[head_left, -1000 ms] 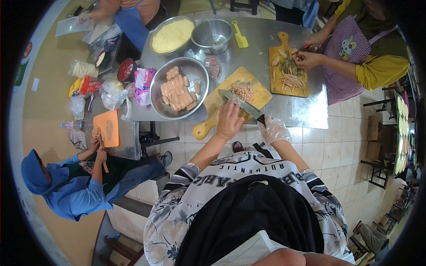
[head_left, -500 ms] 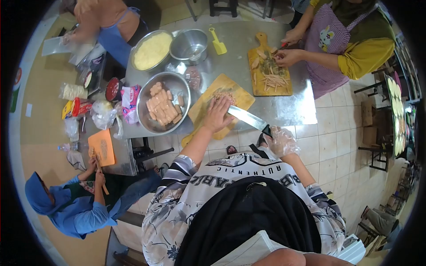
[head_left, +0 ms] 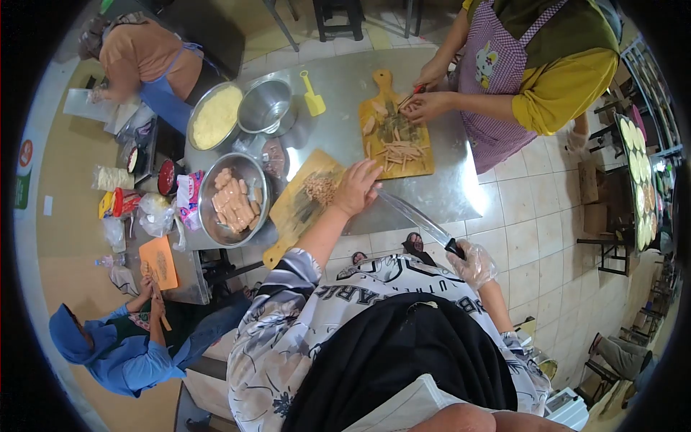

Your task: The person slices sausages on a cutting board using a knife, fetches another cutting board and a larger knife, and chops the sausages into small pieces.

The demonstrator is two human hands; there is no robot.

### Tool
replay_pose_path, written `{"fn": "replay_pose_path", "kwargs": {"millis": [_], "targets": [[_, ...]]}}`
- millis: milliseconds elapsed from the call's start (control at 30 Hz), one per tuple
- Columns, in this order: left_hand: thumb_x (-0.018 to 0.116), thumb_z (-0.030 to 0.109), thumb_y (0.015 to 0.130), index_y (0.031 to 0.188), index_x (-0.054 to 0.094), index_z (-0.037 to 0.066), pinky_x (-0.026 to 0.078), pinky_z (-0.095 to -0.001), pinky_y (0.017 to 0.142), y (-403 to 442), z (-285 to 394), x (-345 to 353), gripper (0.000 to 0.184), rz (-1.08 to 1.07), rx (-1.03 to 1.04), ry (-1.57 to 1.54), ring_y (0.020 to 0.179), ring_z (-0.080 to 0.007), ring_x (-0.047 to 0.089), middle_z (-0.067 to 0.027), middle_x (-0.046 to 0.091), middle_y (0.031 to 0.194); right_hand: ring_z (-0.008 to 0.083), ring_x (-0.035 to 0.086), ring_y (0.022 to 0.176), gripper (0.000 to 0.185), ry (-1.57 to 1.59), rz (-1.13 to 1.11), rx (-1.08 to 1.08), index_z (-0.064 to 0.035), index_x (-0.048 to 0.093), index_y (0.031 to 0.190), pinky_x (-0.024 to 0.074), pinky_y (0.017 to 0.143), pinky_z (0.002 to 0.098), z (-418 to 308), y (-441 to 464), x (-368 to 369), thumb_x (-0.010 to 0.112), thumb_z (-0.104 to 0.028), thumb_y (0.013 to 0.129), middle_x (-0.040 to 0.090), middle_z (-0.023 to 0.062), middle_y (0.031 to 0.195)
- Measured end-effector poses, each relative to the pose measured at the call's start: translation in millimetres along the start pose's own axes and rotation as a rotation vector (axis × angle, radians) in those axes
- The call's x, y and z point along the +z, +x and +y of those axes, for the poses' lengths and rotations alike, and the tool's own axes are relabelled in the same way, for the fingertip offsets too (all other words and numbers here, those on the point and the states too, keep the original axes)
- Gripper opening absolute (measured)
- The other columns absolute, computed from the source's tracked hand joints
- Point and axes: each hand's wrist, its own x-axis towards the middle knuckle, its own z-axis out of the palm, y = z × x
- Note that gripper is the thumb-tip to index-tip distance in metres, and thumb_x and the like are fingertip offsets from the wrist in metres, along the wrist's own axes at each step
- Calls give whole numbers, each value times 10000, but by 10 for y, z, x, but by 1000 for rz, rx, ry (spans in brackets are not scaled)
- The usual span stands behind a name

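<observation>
My left hand (head_left: 355, 189) is bare, its fingers stretched out between the two wooden boards, close to the tip of a long knife (head_left: 417, 219). In my right hand (head_left: 475, 266), which wears a clear plastic glove, is the knife's black handle. The blade points up and left, off the board. Finely chopped pinkish pieces (head_left: 321, 187) lie on the nearer wooden board (head_left: 288, 216). Beyond my left fingers, cut strips (head_left: 402, 153) rest on the farther board (head_left: 419, 164).
A steel bowl of sausages (head_left: 235, 203), a bowl of yellow shreds (head_left: 216, 117) and an empty pot (head_left: 266, 108) stand left. A yellow scoop (head_left: 314, 103) lies behind. One co-worker's hands (head_left: 425, 106) cut at the farther board; another person (head_left: 119, 338) works at an orange board (head_left: 158, 263).
My left hand moved from the chopped pieces toward the farther board, uncovering them. The knife swung away from the nearer board, still in my right hand. The whole view shifted.
</observation>
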Motion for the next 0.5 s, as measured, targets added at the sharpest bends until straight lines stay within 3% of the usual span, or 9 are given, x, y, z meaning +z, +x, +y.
{"fn": "replay_pose_path", "kwargs": {"millis": [167, 233, 367, 467, 500], "targets": [[558, 438, 744, 1179, 471, 88, 220, -462, 1001, 671, 226, 454, 565, -50, -115, 147, 1189, -352, 320, -193, 385, 1250, 353, 577, 729, 281, 1, 37, 81, -20, 569, 879, 443, 633, 409, 292, -42, -309, 560, -272, 755, 587, 203, 730], [516, 541, 736, 1225, 433, 101, 191, -458, 1015, 873, 322, 536, 663, -103, -289, 242, 1214, -363, 278, -208, 345, 1285, 358, 576, 690, 276, 37, 77, 80, -13, 575, 832, 442, 603, 405, 431, -30, -385, 565, -278, 752, 579, 203, 690], [516, 567, 709, 1246, 406, 95, 176, -430, 1028, 971, 221, 825, 724, -187, -399, 310, 1245, -346, 238, -191, 295, 1330, 371, 572, 687, 302, 13, 161, 28, -14, 583, 860, 442, 606, 421, 693, -16, -476, 565, -296, 754, 583, 211, 714], [562, 489, 714, 1183, 466, 84, 250, -415, 992, 861, 77, 943, 627, -50, -328, 312, 1186, -328, 334, -169, 382, 1268, 373, 573, 698, 308, 28, 79, 67, -16, 588, 883, 444, 609, 424, 803, 47, -573, 570, -294, 751, 587, 213, 728], [579, 407, 720, 1130, 500, 89, 292, -404, 945, 833, 42, 948, 524, -21, -305, 250, 1112, -319, 390, -150, 441, 1184, 373, 573, 698, 308, 28, 73, 65, -16, 588, 883, 444, 609, 424, 865, 78, -571, 570, -294, 751, 587, 213, 728]]}}
